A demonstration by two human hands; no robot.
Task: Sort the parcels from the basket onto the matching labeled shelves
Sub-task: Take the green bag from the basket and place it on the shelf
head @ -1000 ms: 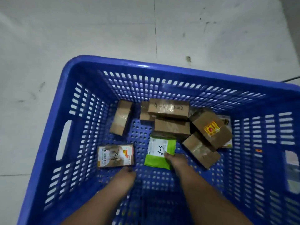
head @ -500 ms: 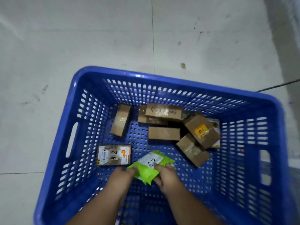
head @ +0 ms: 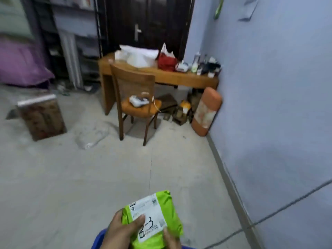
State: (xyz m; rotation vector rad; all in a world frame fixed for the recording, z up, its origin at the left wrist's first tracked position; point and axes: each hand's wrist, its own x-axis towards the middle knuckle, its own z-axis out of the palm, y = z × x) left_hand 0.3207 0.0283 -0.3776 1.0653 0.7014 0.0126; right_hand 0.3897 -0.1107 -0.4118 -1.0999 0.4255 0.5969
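Green parcel [head: 162, 212] — soft, crinkled, white label handwritten "3-3" — held above the blue basket [head: 98, 239] rim, left hand [head: 122, 229] and right hand [head: 171, 238] both gripping it

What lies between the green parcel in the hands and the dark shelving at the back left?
Mostly bare floor. A brown carton and a crumpled clear bag lie near that path; the chair and desk stand right of it. Both hands hold the green parcel.
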